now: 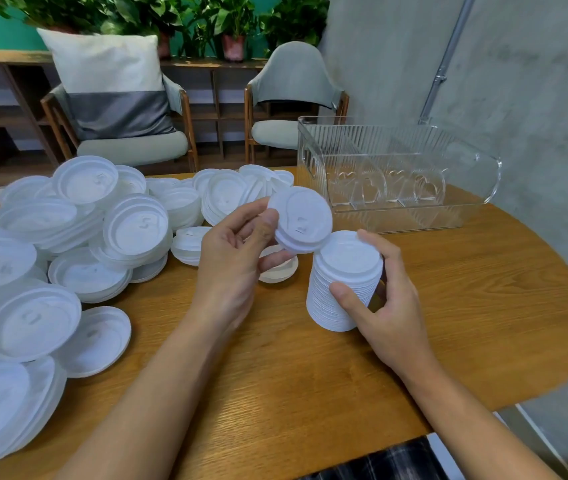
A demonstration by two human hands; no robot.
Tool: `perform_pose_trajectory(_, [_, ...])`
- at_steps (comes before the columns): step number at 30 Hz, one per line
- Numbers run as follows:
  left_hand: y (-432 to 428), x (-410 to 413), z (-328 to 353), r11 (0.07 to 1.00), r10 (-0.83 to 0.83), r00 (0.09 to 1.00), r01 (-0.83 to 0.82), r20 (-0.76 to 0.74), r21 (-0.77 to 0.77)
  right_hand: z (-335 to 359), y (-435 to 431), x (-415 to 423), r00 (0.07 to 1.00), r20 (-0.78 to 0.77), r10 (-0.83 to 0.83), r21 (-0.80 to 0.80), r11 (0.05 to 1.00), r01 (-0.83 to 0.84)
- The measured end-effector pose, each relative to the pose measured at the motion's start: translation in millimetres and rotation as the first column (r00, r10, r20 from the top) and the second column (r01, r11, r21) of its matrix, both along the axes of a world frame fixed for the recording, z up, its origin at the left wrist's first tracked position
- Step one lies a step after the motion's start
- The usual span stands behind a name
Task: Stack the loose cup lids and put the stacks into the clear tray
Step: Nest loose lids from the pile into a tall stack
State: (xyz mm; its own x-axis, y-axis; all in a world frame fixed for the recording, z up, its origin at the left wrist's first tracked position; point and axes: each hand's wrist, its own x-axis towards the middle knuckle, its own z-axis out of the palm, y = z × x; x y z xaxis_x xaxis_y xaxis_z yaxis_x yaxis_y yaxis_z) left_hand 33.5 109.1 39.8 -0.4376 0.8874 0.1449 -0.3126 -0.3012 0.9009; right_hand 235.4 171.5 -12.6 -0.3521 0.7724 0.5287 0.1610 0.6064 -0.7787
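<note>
My right hand [388, 303] grips a tall stack of white cup lids [341, 282], held slightly tilted just above the wooden table [310, 375]. My left hand [237, 251] pinches a small bunch of lids [301, 220] between thumb and fingers, tilted, its lower edge touching the top of the stack. A big heap of loose white lids [67, 244] covers the left side of the table. The clear ribbed tray [396, 174] with dividers stands at the back right, with no lids visible in it.
One lid [280, 270] lies upside down under my left fingers. Two chairs [296, 102] and a low shelf stand behind the table. A grey wall runs along the right. The rounded table edge curves close on the right.
</note>
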Motion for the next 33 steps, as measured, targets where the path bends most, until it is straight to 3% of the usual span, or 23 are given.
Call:
perform_pose_trajectory(3, [-0.4, 3.2, -0.2, 0.994, -0.107, 0.994, 0.107, 0.011, 0.015, -0.2, -1.0, -0.7, 0.999, -0.01, 0.035, 0.006, 0.999, -0.035])
perform_pose_trajectory(8, [4.5, 11.3, -9.5, 0.994, -0.106, 0.957, 0.094, -0.271, -0.058, -0.1, -3.6, -1.9, 0.996, 0.016, 0.093, 0.064, 0.994, -0.093])
perform_pose_trajectory(12, [3.5, 17.0, -13.1, 0.996, -0.05, 0.878, 0.009, -0.476, -0.089, -1.4, -3.8, -1.9, 0.993, 0.027, 0.115, 0.093, 0.989, -0.117])
perform_pose_trajectory(17, [-0.7, 24.4, -15.2, 0.993, -0.001, 0.718, -0.081, -0.696, -0.085, 0.6, -5.2, -1.9, 0.994, 0.008, 0.112, 0.082, 0.99, -0.113])
perform_pose_trajectory(26, [-6.1, 16.0, -13.3, 0.995, -0.081, 0.687, 0.095, -0.722, -0.022, 0.8, -6.0, -2.3, 0.992, -0.02, 0.127, 0.063, 0.99, -0.125])
perform_pose_trajectory(33, [-6.2, 27.3, -16.9, 0.999, -0.042, 0.7, 0.025, -0.713, -0.035, 1.8, -7.1, -1.8, 0.992, -0.022, 0.127, 0.049, 0.991, -0.126])
